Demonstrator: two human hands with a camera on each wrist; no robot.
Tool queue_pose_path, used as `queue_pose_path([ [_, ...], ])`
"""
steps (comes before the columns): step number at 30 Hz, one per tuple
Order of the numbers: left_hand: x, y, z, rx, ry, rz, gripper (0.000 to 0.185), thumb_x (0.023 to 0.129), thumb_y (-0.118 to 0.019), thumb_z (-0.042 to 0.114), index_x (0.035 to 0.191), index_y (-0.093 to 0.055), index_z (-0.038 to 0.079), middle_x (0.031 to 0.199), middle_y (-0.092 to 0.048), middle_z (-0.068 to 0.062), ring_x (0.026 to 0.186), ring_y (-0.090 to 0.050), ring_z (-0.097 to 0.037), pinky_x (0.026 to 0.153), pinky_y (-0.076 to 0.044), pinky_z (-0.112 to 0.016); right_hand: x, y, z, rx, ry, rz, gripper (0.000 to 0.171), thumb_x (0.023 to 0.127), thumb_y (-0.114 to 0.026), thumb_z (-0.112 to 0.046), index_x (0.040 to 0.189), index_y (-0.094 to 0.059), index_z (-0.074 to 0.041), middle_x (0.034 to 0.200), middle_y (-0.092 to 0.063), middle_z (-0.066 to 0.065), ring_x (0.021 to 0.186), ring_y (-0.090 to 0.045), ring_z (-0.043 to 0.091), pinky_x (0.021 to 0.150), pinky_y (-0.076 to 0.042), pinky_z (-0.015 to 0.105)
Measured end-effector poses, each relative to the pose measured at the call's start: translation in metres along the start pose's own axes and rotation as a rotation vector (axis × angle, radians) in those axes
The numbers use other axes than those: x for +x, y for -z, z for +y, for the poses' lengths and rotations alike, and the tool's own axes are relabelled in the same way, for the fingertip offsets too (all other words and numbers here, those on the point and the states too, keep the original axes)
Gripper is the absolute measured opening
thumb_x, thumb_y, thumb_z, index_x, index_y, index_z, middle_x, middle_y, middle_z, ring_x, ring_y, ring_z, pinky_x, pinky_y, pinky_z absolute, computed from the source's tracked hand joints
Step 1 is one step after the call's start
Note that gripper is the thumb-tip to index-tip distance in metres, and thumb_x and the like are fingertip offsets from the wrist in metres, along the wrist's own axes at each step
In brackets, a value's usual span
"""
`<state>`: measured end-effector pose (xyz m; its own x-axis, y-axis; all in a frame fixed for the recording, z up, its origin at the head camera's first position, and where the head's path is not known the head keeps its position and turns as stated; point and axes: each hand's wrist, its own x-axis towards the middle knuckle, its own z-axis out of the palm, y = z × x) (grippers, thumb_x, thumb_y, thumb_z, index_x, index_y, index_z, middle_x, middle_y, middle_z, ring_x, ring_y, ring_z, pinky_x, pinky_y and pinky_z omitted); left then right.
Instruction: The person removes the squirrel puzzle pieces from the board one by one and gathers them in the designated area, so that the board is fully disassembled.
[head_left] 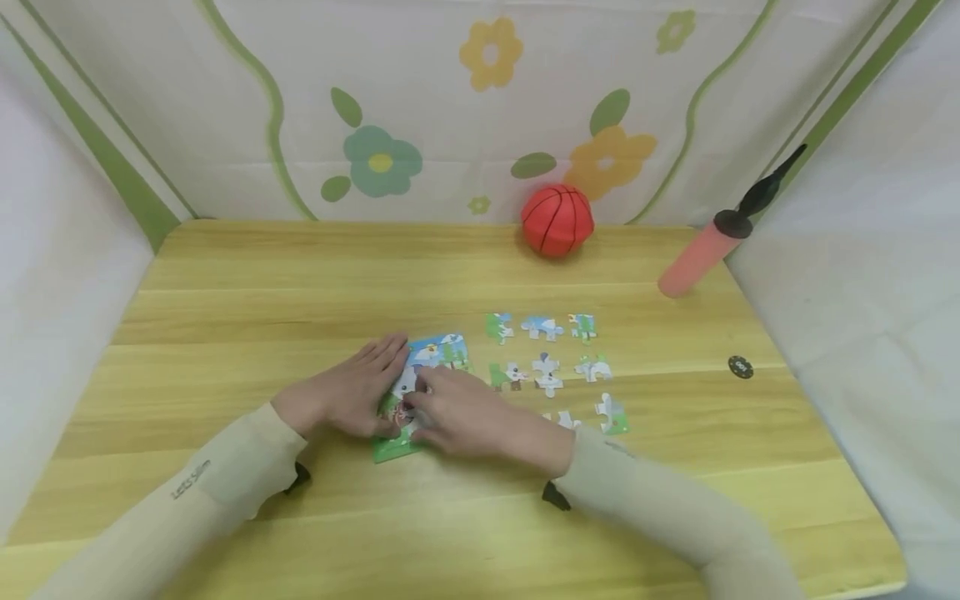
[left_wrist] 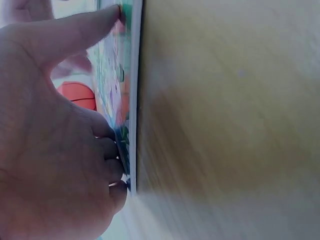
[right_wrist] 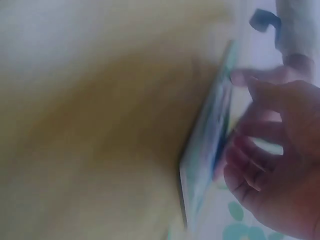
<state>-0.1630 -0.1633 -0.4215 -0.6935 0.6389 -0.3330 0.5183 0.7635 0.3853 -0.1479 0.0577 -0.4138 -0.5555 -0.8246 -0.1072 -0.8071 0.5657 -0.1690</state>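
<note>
A partly assembled jigsaw puzzle [head_left: 438, 354] lay flat on the wooden table [head_left: 247, 308], a little left of centre and toward the near edge, with both hands on top of it. What showed of it was a thin card panel printed with blue sky, white clouds and small green trees at its far end and a strip of green grass at its near corner; the middle was hidden under the hands. The left hand [head_left: 348, 392] rested on the puzzle's left side with its fingers stretched out nearly straight, pressing down and gripping nothing; the left wrist view showed the puzzle [left_wrist: 131, 100] edge-on as a thin white-rimmed sheet with that hand's fingers [left_wrist: 75, 30] laid against its face. The right hand [head_left: 465, 412] lay over the puzzle's right and near part, fingers lightly bent with the tips on the surface, and whether it pinched a piece could not be told. The right wrist view was blurred and showed only the panel's edge [right_wrist: 207, 150] beside the fingers [right_wrist: 250, 150]. Just right of the puzzle, loose pieces [head_left: 547, 367] sat apart in rough rows, printed in the same blue, white and green.
</note>
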Motion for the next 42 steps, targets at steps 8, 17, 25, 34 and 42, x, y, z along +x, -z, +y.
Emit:
queue_pose_path([
  [8, 0.001, -0.001, -0.007, -0.072, -0.026, -0.015, 0.110, 0.091, -0.072, 0.043, 0.162, -0.009, -0.012, 0.173, 0.004, -0.030, 0.163, 0.002, -0.048, 0.132, -0.007, -0.067, 0.017, -0.020, -0.012, 0.018, -0.051, 0.036, 0.035, 0.095, -0.073, -0.046, 0.116, -0.072, -0.018, 0.112, -0.061, -0.003, 0.094, -0.054, 0.010, 0.075, -0.049, 0.018],
  [17, -0.010, 0.011, -0.013, -0.078, -0.022, -0.007, 0.130, 0.076, -0.089, 0.040, 0.159, -0.008, -0.017, 0.170, 0.003, -0.036, 0.161, -0.001, -0.053, 0.131, -0.006, -0.069, 0.021, -0.020, -0.017, 0.084, -0.161, 0.004, 0.032, 0.089, -0.079, -0.046, 0.102, -0.069, -0.019, 0.100, -0.059, -0.007, 0.087, -0.052, 0.008, 0.069, -0.044, 0.016],
  [25, -0.010, 0.012, -0.013, -0.069, -0.002, -0.024, 0.135, 0.071, -0.093, 0.039, 0.159, -0.008, -0.017, 0.170, 0.002, -0.036, 0.160, -0.002, -0.054, 0.130, -0.007, -0.069, 0.023, -0.019, -0.023, 0.097, -0.197, 0.001, 0.032, 0.088, -0.081, -0.043, 0.103, -0.067, -0.018, 0.101, -0.058, -0.006, 0.089, -0.052, 0.009, 0.069, -0.046, 0.017],
  [34, -0.009, 0.012, -0.013, -0.067, 0.023, -0.034, 0.135, 0.071, -0.094, 0.038, 0.160, -0.007, -0.015, 0.171, 0.003, -0.034, 0.161, -0.001, -0.052, 0.132, -0.008, -0.066, 0.019, -0.014, -0.028, 0.037, -0.116, 0.088, 0.016, 0.091, -0.078, -0.022, 0.102, -0.068, -0.017, 0.104, -0.063, -0.003, 0.094, -0.056, 0.011, 0.075, -0.052, 0.019],
  [42, -0.009, 0.013, -0.012, -0.061, 0.025, -0.036, 0.135, 0.071, -0.094, 0.036, 0.160, -0.007, -0.015, 0.171, 0.003, -0.034, 0.161, 0.000, -0.052, 0.132, -0.007, -0.065, 0.017, -0.007, -0.030, 0.175, -0.090, 0.085, 0.008, 0.099, -0.065, -0.010, 0.095, -0.069, -0.015, 0.084, -0.075, -0.005, 0.068, -0.063, 0.003, 0.056, -0.046, 0.009],
])
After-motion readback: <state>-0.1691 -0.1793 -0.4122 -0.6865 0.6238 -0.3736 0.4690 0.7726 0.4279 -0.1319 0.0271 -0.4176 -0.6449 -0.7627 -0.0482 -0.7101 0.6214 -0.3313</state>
